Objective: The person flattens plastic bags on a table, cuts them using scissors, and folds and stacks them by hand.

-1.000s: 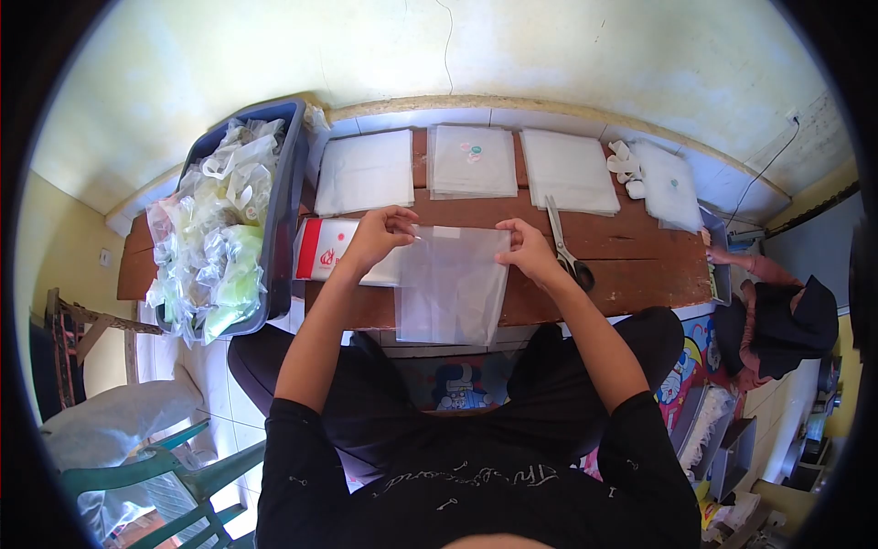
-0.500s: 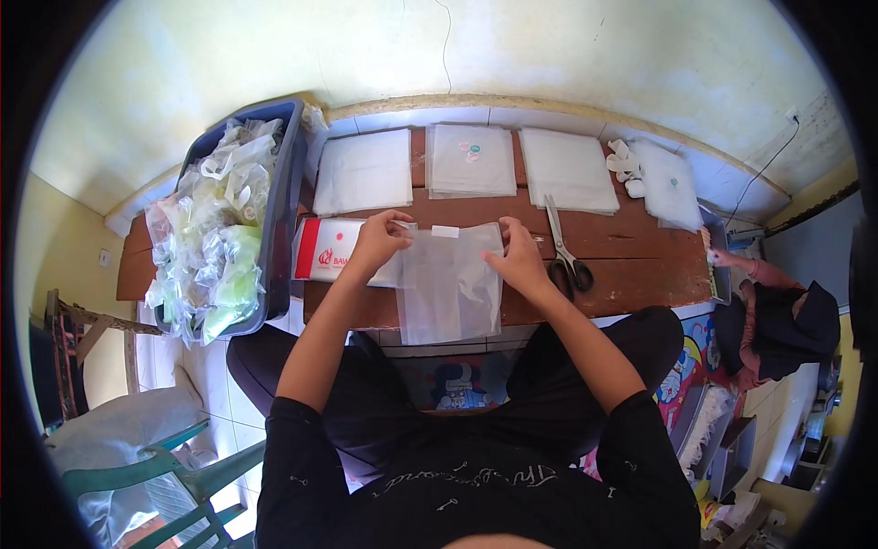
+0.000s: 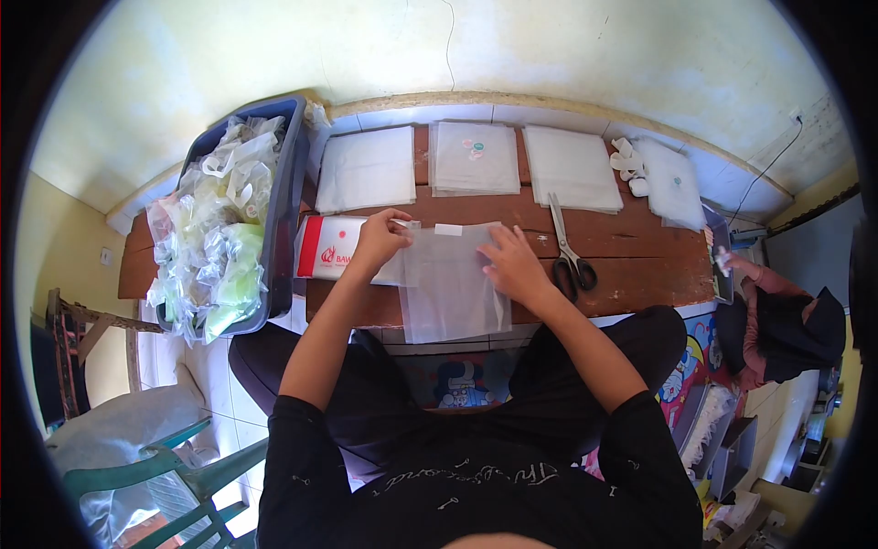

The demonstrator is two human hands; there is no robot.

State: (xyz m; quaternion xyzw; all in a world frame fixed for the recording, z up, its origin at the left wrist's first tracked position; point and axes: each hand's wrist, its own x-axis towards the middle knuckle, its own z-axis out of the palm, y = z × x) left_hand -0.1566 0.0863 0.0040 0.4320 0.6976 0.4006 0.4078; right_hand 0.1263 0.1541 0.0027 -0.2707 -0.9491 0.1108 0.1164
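Plastic bag point(image 3: 455, 288) lengthwise toward wearer point(image 3: 476, 476)

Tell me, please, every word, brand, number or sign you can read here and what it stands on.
"BAW", on the red-and-white packet; anything further is hidden by the left forearm.
Smaller packet print: too small to read.
Script on the black shirt: too unclear to read.
Round stickers on the second stack from the left: too small to read.
White rectangle on the clear bag: no print discernible.
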